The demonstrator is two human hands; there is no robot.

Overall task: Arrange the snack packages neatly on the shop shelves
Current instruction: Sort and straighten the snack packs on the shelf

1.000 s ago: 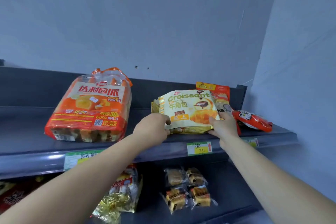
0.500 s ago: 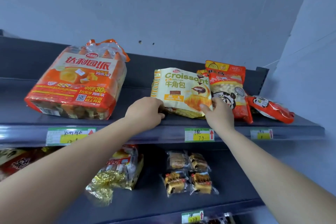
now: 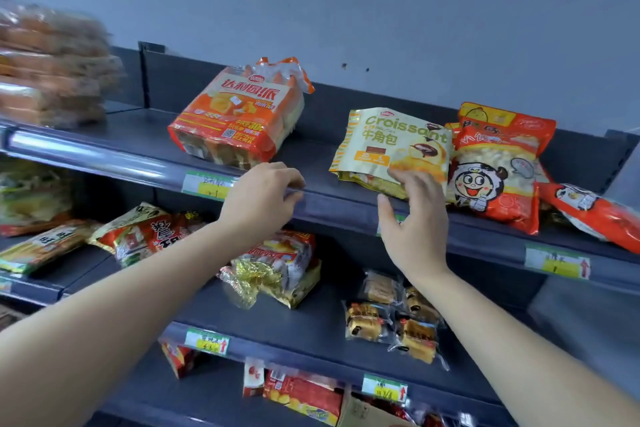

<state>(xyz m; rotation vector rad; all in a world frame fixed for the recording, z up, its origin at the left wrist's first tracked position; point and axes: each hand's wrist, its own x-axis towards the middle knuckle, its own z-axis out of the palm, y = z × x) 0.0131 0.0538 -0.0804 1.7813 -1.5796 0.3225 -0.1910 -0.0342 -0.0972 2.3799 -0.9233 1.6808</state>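
Note:
A cream-and-gold Croissant bag (image 3: 391, 146) leans on the top shelf (image 3: 311, 191), tilted back against an orange bag with a cartoon face (image 3: 498, 170). My right hand (image 3: 414, 218) hovers just below the Croissant bag's lower edge with fingers spread; whether the fingertips touch it I cannot tell. My left hand (image 3: 263, 198) hangs over the shelf's front rail, fingers curled loosely and holding nothing. A large orange cake pack (image 3: 239, 118) lies to the left on the same shelf. A red packet (image 3: 595, 215) lies at the far right.
Blurred bread packs (image 3: 52, 62) stack at the top left. The middle shelf (image 3: 311, 333) carries a gold-wrapped bag (image 3: 277, 267), red snack bags (image 3: 152, 232) and small wrapped cakes (image 3: 394, 322). More packs (image 3: 304, 395) sit on the lowest shelf. Price tags (image 3: 207, 184) line the rails.
Both hands have let go of the Croissant bag and drawn back toward the shelf's front edge. The bag stays leaning on the top shelf. The view has swung left and down.

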